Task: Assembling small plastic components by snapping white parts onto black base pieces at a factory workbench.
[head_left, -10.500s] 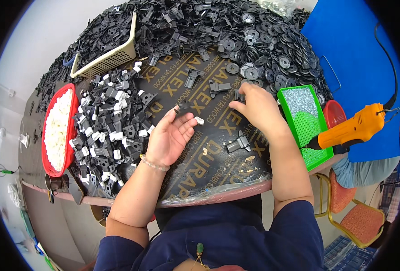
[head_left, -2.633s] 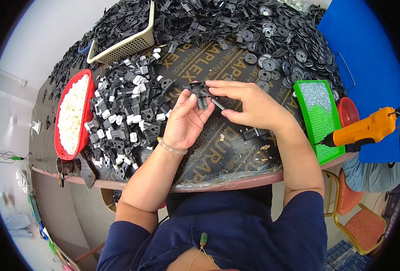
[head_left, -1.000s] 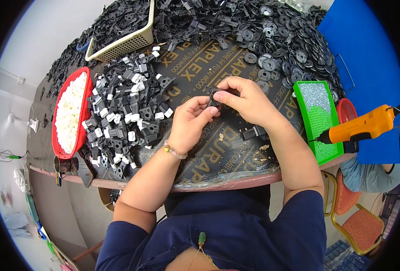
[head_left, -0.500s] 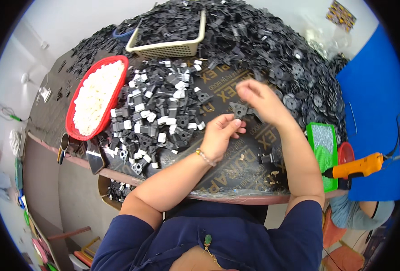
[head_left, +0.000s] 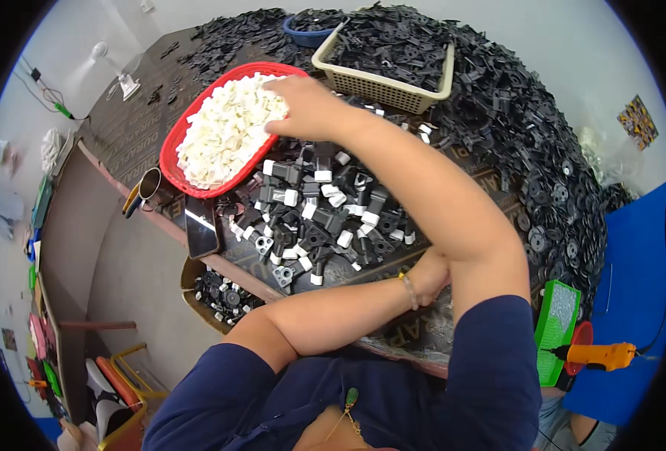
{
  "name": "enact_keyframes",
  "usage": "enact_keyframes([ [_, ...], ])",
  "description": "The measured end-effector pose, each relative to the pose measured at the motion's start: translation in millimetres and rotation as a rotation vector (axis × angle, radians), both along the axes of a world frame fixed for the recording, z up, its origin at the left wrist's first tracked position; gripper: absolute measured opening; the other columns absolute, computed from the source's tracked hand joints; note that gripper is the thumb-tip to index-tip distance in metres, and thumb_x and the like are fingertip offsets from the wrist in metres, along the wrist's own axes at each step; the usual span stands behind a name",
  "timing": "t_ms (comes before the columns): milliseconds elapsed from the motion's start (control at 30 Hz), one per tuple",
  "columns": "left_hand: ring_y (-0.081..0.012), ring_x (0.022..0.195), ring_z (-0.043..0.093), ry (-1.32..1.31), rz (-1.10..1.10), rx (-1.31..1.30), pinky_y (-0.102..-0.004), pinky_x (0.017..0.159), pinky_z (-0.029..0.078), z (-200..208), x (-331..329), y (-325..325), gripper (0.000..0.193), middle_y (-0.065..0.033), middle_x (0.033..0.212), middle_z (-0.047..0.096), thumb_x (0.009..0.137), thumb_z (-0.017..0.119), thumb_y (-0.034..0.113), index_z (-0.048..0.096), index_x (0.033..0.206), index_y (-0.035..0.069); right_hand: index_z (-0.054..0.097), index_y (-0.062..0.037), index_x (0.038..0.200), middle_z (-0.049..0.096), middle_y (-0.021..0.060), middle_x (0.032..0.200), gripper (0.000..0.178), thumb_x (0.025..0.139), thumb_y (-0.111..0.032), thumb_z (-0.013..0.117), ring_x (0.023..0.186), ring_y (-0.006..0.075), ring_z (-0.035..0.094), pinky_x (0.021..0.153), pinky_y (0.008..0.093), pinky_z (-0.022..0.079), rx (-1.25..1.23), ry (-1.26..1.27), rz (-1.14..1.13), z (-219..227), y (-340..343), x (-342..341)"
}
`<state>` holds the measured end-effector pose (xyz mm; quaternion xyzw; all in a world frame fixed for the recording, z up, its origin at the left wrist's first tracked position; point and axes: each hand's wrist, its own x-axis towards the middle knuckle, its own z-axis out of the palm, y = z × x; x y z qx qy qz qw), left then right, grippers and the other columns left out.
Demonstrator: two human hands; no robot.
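Observation:
My right hand (head_left: pixel 306 109) is stretched across to the far left, over the right side of a red basket (head_left: pixel 169 154). Its thumb and fingers are apart at the heap of small white pieces (head_left: pixel 224 139) inside. Whether a piece is between the fingertips cannot be seen. Low in front of me, my left hand (head_left: pixel 425 280) is partly covered by my right arm; its fingers and anything in them are hidden. Between the arms and the basket lies a pile of black plastic parts with white caps (head_left: pixel 333 214).
A beige basket (head_left: pixel 393 89) of black parts stands at the back, amid a heap of loose black parts (head_left: pixel 498 98). A phone (head_left: pixel 201 229) and a metal cup (head_left: pixel 151 186) lie along the left edge. Right: a green tray (head_left: pixel 548 353) and an orange power screwdriver (head_left: pixel 603 355).
My right hand has swung from the middle of the table leftward to the red basket. My left hand, earlier pinching a black triangular part, is now behind my right arm. The view has shifted left.

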<state>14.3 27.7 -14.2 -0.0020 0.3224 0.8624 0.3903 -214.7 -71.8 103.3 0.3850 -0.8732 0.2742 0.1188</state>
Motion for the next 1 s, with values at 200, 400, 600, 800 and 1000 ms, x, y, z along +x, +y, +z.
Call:
enact_keyframes([
  [200,-0.0233,0.117,0.062,-0.391,-0.32,0.39,-0.0362,0.095,0.053,-93,3,2,0.036,-0.014,0.127,0.064,0.1,0.06,0.015,0.052,0.131,0.0,0.022,-0.0352,0.159,0.02,0.0181,0.164,0.107,0.072,-0.059,0.08,0.145,0.0503,0.026,0.112,0.0638,0.032,0.471,-0.273,-0.015,-14,-102,-7],
  [400,-0.0227,0.104,0.067,-0.366,-0.231,0.286,-0.0369,0.083,0.057,-111,6,18,0.026,-0.0132,0.11,0.068,0.093,0.069,0.008,0.055,0.115,0.004,0.043,-0.0274,0.15,0.03,0.0199,0.157,0.098,0.065,-0.055,0.084,0.136,0.0484,0.038,0.107,0.0574,0.041,0.633,-0.317,0.017,-29,-116,-41],
  [600,-0.0222,0.1,0.068,-0.474,-0.195,0.24,-0.0367,0.079,0.058,-98,9,10,0.027,-0.0114,0.108,0.069,0.093,0.07,0.01,0.058,0.117,0.006,0.07,-0.0113,0.118,0.063,0.0191,0.127,0.038,0.082,-0.024,0.075,0.107,0.035,0.066,0.094,0.0412,0.053,0.421,-0.188,-0.017,-50,-115,-68],
  [800,-0.0211,0.103,0.067,-0.473,-0.446,0.631,-0.0404,0.087,0.056,-55,1,-15,0.03,-0.0085,0.114,0.069,0.103,0.055,0.019,0.059,0.129,0.004,0.072,-0.0085,0.103,0.071,0.0128,0.089,0.024,0.084,-0.024,0.076,0.079,0.0244,0.067,0.068,0.0385,0.053,-0.257,-0.249,-0.095,-5,-100,-68],
  [1000,-0.0189,0.098,0.066,-0.169,-0.078,0.192,-0.0348,0.084,0.054,13,-5,-6,0.028,-0.0091,0.113,0.069,0.101,0.056,0.021,0.059,0.122,0.003,0.07,-0.0025,0.106,0.067,0.0053,0.084,0.028,0.089,-0.023,0.077,0.072,0.0114,0.059,0.06,0.026,0.046,-0.734,-0.612,-0.05,34,10,-22],
])
